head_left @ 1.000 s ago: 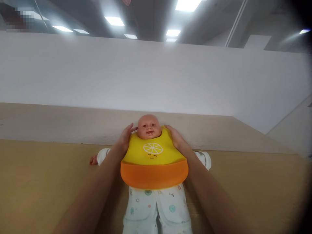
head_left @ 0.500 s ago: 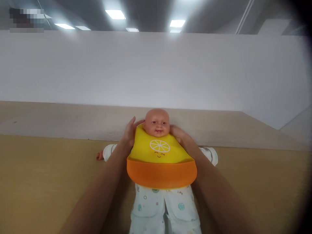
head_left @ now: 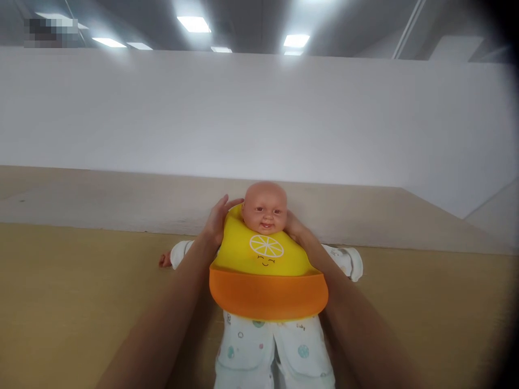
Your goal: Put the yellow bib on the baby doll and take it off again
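Observation:
A baby doll [head_left: 265, 208] in white patterned clothes lies on its back on a tan table [head_left: 81, 302], head away from me. A yellow bib [head_left: 263, 254] with an orange pocket and a lemon print covers its chest. My left hand [head_left: 217, 221] reaches behind the doll's neck on the left, thumb up by the cheek, fingers curled at the bib's collar. My right hand [head_left: 295, 229] is tucked behind the neck on the right, its fingers hidden by the head and bib.
A white wall [head_left: 259, 119] rises behind the table's far edge. The doll's sleeves [head_left: 348, 262] spread out to both sides. Ceiling lights [head_left: 194, 24] show above the wall.
The doll's head and bib have shifted slightly. My right hand has slid further behind the doll's neck, and both hands stay at the bib's collar.

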The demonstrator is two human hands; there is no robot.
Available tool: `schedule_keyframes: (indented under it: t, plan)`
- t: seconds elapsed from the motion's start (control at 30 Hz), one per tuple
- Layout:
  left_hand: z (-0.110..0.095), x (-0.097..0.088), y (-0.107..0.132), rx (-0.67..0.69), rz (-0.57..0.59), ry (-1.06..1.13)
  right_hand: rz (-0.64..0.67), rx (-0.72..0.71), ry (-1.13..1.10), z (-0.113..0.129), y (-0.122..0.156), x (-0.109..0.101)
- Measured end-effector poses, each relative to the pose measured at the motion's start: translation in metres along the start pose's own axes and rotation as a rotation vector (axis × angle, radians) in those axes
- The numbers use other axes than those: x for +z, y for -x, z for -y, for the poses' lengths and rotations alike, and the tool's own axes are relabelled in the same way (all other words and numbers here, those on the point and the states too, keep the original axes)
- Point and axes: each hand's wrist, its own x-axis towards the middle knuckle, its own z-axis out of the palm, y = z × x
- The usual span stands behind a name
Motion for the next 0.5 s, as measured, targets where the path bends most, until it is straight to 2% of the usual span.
schedule_keyframes:
  t: [0.17,0.37,0.5]
  plan:
    - [0.0003,0.0007,-0.0015,-0.017,0.039,0.012,0.079,-0.083,-0.168,-0.0038,-0.0026,0.0034]
    - [-0.0004,-0.0011,-0.0014,-0.049,0.075,0.033,0.189,0.040,-0.220,-0.0087,-0.0033,0.0019]
    - [-0.0012,-0.0003,-0.0026,-0.041,0.048,0.033,0.175,-0.012,-0.245,-0.0069,-0.0037,0.0042]
